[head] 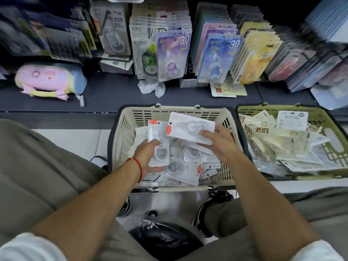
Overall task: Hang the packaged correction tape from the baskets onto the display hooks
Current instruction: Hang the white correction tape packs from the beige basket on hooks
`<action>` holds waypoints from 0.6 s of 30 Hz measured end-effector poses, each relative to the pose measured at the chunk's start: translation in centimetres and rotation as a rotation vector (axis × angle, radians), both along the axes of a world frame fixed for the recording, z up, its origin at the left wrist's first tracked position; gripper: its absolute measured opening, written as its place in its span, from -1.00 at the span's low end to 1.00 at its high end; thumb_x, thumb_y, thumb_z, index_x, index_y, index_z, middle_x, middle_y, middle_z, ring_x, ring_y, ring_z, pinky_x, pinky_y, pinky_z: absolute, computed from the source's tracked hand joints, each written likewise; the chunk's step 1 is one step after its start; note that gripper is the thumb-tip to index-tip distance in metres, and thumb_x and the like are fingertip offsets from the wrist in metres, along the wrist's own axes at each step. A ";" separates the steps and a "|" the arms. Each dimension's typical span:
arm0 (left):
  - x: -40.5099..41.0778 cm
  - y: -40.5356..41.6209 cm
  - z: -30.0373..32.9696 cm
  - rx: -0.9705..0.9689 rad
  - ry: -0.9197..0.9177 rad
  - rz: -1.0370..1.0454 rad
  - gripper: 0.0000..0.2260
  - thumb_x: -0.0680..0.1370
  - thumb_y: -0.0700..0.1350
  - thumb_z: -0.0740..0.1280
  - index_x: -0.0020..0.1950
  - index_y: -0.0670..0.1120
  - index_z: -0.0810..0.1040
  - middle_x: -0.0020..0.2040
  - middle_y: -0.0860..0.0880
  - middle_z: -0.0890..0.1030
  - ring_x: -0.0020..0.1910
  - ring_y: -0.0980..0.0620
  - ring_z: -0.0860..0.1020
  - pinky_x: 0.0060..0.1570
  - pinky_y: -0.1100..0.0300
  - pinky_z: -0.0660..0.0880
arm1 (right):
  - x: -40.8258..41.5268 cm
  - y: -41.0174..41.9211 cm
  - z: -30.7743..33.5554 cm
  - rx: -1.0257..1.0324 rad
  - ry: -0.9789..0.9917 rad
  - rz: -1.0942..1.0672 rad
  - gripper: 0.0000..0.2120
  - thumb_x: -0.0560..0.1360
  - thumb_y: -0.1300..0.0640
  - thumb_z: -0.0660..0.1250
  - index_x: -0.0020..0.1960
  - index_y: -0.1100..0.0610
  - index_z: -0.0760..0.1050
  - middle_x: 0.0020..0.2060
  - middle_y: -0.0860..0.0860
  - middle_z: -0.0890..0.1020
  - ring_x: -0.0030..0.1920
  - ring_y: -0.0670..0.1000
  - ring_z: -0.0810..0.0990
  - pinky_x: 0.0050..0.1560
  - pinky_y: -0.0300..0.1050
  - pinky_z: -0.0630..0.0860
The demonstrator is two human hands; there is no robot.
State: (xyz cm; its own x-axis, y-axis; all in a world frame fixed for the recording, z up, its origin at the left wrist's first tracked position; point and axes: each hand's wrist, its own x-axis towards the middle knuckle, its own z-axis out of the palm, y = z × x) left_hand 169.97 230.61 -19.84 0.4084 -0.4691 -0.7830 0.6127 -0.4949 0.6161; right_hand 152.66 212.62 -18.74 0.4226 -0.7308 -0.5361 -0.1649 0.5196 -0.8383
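Left hand (pixel 148 155) gripping one white correction tape pack (pixel 157 146) upright over the beige basket (pixel 122 140); right hand (pixel 218 144) pinching a second pack (pixel 190 127), tilted, just beside the first. More packs loose in this basket and in the green basket (pixel 335 147) alongside. Hooks with hanging packs (pixel 174 55) above the shelf.

Even overhead light, soft shadows. The centre is sharp; motion blur smears the upper corners, wide-angle bending curves the edges, and the background stays dark.
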 end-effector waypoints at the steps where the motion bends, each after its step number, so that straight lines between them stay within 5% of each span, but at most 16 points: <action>1: -0.4 -0.1 0.0 -0.068 0.104 0.031 -0.76 0.62 0.06 0.41 0.26 0.03 0.57 0.25 -0.17 0.63 0.15 -0.25 0.66 0.04 -0.35 0.65 | 0.3 0.7 0.0 0.041 -0.010 0.016 -0.48 0.50 0.34 0.52 0.40 0.21 0.44 0.26 0.16 0.62 0.23 0.23 0.67 0.10 0.21 0.71; 4: -1.6 -0.4 -0.1 -0.269 0.248 0.066 -0.54 0.57 0.07 0.49 0.44 0.03 0.51 0.36 -0.16 0.61 0.29 -0.27 0.63 0.13 -0.33 0.63 | 1.8 4.1 -0.8 0.052 0.088 0.157 -0.52 0.50 0.17 0.58 0.34 0.23 0.50 0.19 0.15 0.69 0.14 0.18 0.72 0.08 0.13 0.72; 7: -2.7 -0.3 -0.6 -0.301 0.122 0.111 -0.50 0.56 -0.19 0.51 0.45 0.06 0.46 0.37 -0.10 0.61 0.31 -0.18 0.62 0.06 -0.25 0.67 | 3.2 6.6 -1.7 -0.095 0.291 0.406 -0.65 0.52 -0.15 0.53 0.02 0.13 0.60 -0.14 0.03 0.73 -0.23 -0.02 0.72 -0.23 -0.08 0.64; 9: -2.7 0.0 -1.0 -0.280 0.077 0.161 -0.52 0.56 -0.25 0.50 0.41 0.08 0.49 0.32 -0.07 0.63 0.26 -0.16 0.64 0.00 -0.21 0.69 | 3.3 6.3 -2.5 -0.087 0.356 0.442 -0.52 0.55 -0.30 0.41 0.05 0.15 0.62 -0.15 0.05 0.73 -0.27 -0.02 0.68 -0.25 -0.11 0.61; 11: -2.0 0.2 -1.2 -0.251 0.062 0.204 -0.53 0.56 -0.27 0.49 0.40 0.09 0.50 0.28 -0.04 0.63 0.21 -0.16 0.64 -0.05 -0.20 0.70 | 2.6 4.9 -3.3 -0.192 0.452 0.383 -0.53 0.63 -0.25 0.33 0.19 0.17 0.61 0.02 0.11 0.73 -0.07 0.06 0.70 0.02 0.01 0.66; 14: -1.2 0.7 -1.1 -0.154 -0.032 0.125 -0.58 0.55 -0.24 0.50 0.30 0.13 0.53 0.24 -0.03 0.64 0.16 -0.16 0.65 -0.11 -0.16 0.71 | 0.4 1.9 -5.3 -0.629 0.783 0.355 -0.59 0.66 0.04 0.35 0.46 0.16 0.46 0.39 0.15 0.55 0.39 0.16 0.52 0.41 0.08 0.46; 18: -1.2 1.2 -1.7 -0.098 -0.150 0.017 -0.57 0.50 -0.30 0.52 0.19 0.15 0.54 0.19 -0.05 0.67 0.11 -0.14 0.67 -0.12 -0.10 0.70 | -0.7 0.0 -7.5 -0.648 0.925 0.639 -0.06 0.55 -0.09 0.49 0.72 -0.01 -0.02 0.65 0.07 0.17 0.64 0.19 0.10 0.62 0.22 0.09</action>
